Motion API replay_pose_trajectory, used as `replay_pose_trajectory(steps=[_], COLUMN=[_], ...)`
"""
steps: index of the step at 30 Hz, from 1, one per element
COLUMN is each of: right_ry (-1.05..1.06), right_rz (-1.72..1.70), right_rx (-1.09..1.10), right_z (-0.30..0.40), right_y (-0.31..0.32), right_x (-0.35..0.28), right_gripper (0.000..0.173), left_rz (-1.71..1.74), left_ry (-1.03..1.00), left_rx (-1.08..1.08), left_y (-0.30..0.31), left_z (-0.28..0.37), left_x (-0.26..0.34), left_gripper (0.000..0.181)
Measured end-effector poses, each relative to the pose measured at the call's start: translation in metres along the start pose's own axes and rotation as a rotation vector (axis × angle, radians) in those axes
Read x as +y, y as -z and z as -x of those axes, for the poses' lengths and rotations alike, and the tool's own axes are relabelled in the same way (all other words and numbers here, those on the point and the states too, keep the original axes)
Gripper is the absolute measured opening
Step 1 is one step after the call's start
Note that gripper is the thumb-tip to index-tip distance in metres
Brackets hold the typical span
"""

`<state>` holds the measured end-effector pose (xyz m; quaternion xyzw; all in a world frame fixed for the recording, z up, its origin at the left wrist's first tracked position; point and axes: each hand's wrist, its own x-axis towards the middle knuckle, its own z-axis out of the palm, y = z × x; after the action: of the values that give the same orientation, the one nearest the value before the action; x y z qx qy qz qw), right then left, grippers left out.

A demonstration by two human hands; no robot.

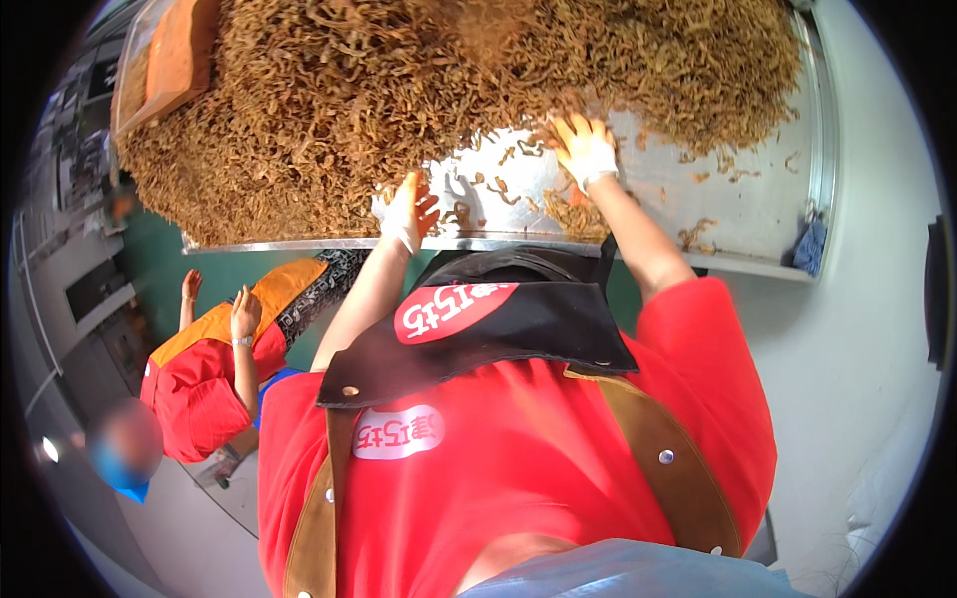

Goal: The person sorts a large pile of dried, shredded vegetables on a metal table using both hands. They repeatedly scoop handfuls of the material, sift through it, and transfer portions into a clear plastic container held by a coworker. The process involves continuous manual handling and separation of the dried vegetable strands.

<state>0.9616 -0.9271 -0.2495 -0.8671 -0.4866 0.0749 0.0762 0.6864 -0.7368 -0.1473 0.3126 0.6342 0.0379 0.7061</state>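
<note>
A thick heap of brown, curly food strips (336, 97) covers much of a metal table (736, 217). My left hand (410, 209), in a thin whitish glove with orange-stained fingers, is at the heap's near edge by the table rim. Its fingers are bent and apart, and I see nothing held in it. Farther right, my right hand (585, 146), gloved the same way, lies palm down with spread fingers against the heap's edge. Loose strips (508, 190) are scattered on the shiny metal between my hands. A small clump (572, 213) lies near the rim below my right hand.
An orange block-like object (179, 56) beside a clear-walled container (123, 90) stands at the far left of the heap. A blue cloth (810, 245) is at the table's right corner. To my left, a co-worker in red (198, 396) has both hands raised. A pale wall (875, 299) runs along the right.
</note>
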Motion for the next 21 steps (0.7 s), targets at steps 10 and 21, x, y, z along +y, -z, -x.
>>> replay_pose_trajectory(steps=[10, 21], right_ry=[-0.274, -0.814], right_rz=[-0.803, -0.582], right_rx=[0.066, 0.327], right_z=[-0.071, -0.045], right_y=[0.137, 0.156], right_x=[0.117, 0.333], right_gripper=[0.065, 0.064], left_rz=[0.006, -0.522], left_ry=[0.111, -0.457], left_rx=[-0.156, -0.119], left_y=[-0.089, -0.257], left_z=[0.003, -0.041], left_x=[-0.046, 0.034], left_gripper=[0.057, 0.059])
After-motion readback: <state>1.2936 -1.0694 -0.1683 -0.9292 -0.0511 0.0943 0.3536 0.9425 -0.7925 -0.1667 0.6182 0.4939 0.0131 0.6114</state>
